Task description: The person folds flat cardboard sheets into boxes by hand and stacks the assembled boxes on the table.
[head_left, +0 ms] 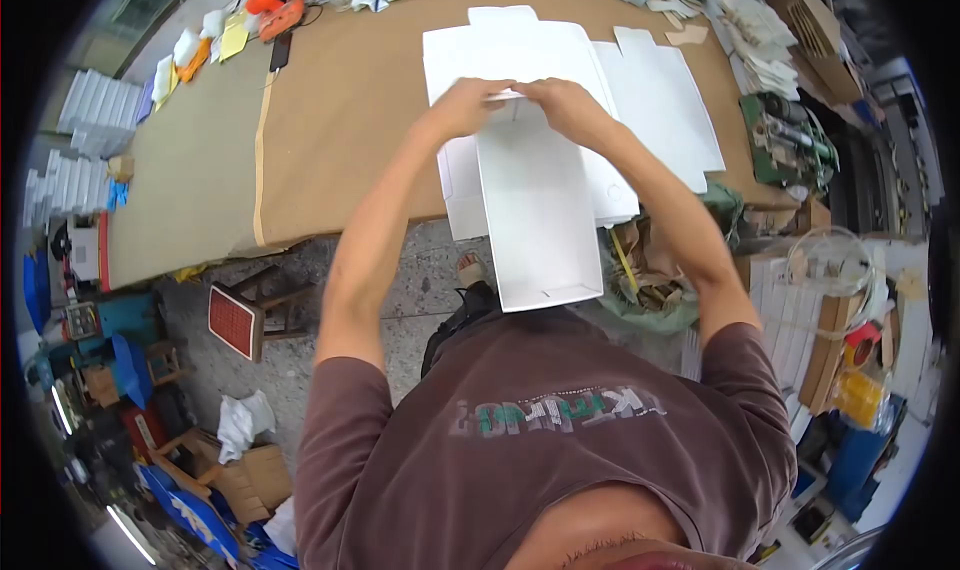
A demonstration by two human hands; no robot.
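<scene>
Right now the white box (540,215) is open towards the camera, its far end grasped by both hands — the left hand (468,108) at the box's left corner, the right hand (568,108) at its right — and its near end by the shirt (560,420). Flat white cardboard (500,55) lies beyond the box on the brown table (345,120); well left of the box is a red-topped stool (232,322).

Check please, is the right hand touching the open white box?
Touching. The head view shows the right hand with its fingers on the far end of the open white box.
</scene>
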